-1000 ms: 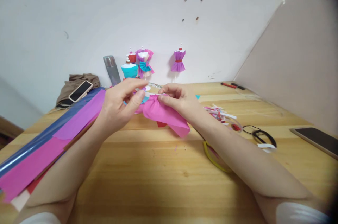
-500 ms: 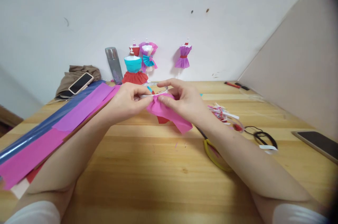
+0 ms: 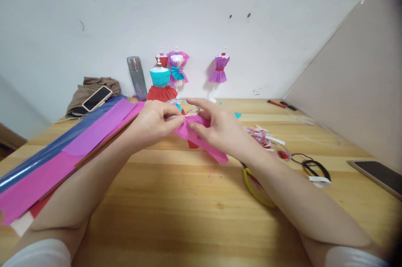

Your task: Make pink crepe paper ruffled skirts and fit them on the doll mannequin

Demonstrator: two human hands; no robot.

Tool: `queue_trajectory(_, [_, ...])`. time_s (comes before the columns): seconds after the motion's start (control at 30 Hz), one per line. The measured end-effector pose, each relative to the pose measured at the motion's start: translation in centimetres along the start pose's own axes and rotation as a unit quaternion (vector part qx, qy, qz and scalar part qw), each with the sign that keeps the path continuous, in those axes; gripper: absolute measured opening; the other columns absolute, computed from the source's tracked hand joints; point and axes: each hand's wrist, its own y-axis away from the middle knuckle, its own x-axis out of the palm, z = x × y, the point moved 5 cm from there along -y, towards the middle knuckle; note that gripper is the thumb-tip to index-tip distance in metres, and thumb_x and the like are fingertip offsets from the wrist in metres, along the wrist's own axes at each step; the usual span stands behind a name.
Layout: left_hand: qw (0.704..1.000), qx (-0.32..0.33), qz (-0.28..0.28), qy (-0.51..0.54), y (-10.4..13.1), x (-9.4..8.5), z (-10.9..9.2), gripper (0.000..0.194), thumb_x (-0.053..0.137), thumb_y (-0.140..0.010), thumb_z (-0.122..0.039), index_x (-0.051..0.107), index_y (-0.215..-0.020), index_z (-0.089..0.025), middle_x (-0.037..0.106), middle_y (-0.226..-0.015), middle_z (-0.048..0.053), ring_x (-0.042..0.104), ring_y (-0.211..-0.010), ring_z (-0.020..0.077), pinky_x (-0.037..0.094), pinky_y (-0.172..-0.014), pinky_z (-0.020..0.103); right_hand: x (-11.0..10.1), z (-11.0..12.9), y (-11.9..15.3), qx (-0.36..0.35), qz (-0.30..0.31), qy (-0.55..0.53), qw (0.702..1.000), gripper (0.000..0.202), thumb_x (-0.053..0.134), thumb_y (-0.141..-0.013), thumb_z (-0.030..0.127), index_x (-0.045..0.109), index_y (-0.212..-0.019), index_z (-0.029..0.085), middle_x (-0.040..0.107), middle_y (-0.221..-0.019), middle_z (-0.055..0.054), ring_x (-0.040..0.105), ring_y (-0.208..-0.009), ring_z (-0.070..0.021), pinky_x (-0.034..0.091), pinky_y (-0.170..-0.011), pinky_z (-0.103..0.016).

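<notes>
A strip of pink crepe paper (image 3: 211, 148) hangs between my hands, bunched into small folds along its upper edge. My left hand (image 3: 158, 120) pinches the gathered end between thumb and fingers. On the other side, my right hand (image 3: 216, 124) grips the same strip, thumb in front and index finger stretched out above it. Behind the fingers lies a clear round tape roll (image 3: 195, 106), partly hidden. A bit of red paper (image 3: 192, 144) shows beneath the pink strip.
Small mannequins in paper dresses, one turquoise and red (image 3: 160, 77) and one purple (image 3: 219, 70), stand along the wall beside a grey flask (image 3: 137, 77). Pink paper sheets (image 3: 47, 179) lie left. Yellow-handled scissors (image 3: 256, 189), paper scraps (image 3: 262, 138) and a phone (image 3: 381, 177) lie right.
My right fingers have shifted slightly along the pink strip, and more of its top edge is bunched toward my left hand. The whole view has moved a little.
</notes>
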Motion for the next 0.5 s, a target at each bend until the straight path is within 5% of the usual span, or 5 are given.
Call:
queue_trajectory(0.27, [0.971, 0.067, -0.038, -0.228, 0.9, 1.0, -1.7, 0.03, 0.052, -0.081, -0.021, 0.051, -0.052, -0.016, 0.049, -0.052, -0.001, 0.038, -0.051, 0.0101, 0.022, -0.051, 0.028, 0.2, 1.1, 0.9, -0.016, 0.102, 0.223, 0.969, 0.086, 0.058, -0.081, 0.028, 0.022, -0.157, 0.017, 0.061, -0.068, -0.001, 0.051, -0.058, -0.0211, 0.035, -0.057, -0.031])
queue_trajectory(0.4, [0.922, 0.138, -0.074, -0.355, 2.1, 2.3, -2.9, 0.032, 0.047, -0.085, -0.02, 0.057, -0.055, -0.016, 0.054, -0.054, 0.002, 0.039, -0.048, 0.0123, 0.017, -0.047, 0.028, 0.1, 2.1, 1.7, -0.021, 0.13, 0.327, 0.936, 0.091, 0.055, -0.085, 0.032, 0.006, -0.159, 0.009, 0.068, -0.08, -0.009, 0.056, -0.063, -0.0235, 0.034, -0.056, -0.031])
queue_trajectory(0.5, [0.882, 0.2, -0.115, -0.412, 3.3, 3.0, -4.2, 0.03, 0.047, -0.086, -0.014, 0.057, -0.057, -0.016, 0.053, -0.053, 0.002, 0.04, -0.045, 0.013, 0.015, -0.045, 0.028, 0.0, 2.5, 2.2, -0.013, 0.154, 0.347, 0.925, 0.091, 0.052, -0.087, 0.026, -0.001, -0.158, 0.009, 0.064, -0.069, -0.003, 0.052, -0.056, -0.0206, 0.034, -0.055, -0.029])
